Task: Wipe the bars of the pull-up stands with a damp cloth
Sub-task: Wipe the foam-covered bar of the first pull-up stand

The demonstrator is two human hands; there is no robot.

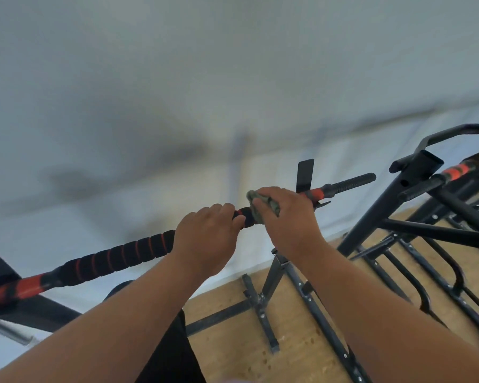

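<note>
The right hand [285,214] is curled over a grey-green cloth [262,207], pressing it around the bar [116,257]; the cloth bunches out past the thumb and forefinger on the hand's left side. Just beside it, the left hand [205,239] grips the same bar, fingers wrapped over the top and the fingertips [238,218] showing on the near side. A short stretch of black foam shows between the two hands, which are close but not touching.

The bar runs from the lower left up to the right. Left of the left hand it wears black foam with thin red rings, then a red and black section near the left edge. Right of the right hand comes a red band and then a ribbed black end grip [351,181]. A flat black bracket [305,172] stands upright behind the bar near that end.

Below the hands, the stand's dark metal legs [271,275] spread over a wooden floor [260,352]. A second stand [415,189] sits to the right, with its own red and black bar. A pale wall [177,78] fills the upper part of the view, blurred.
</note>
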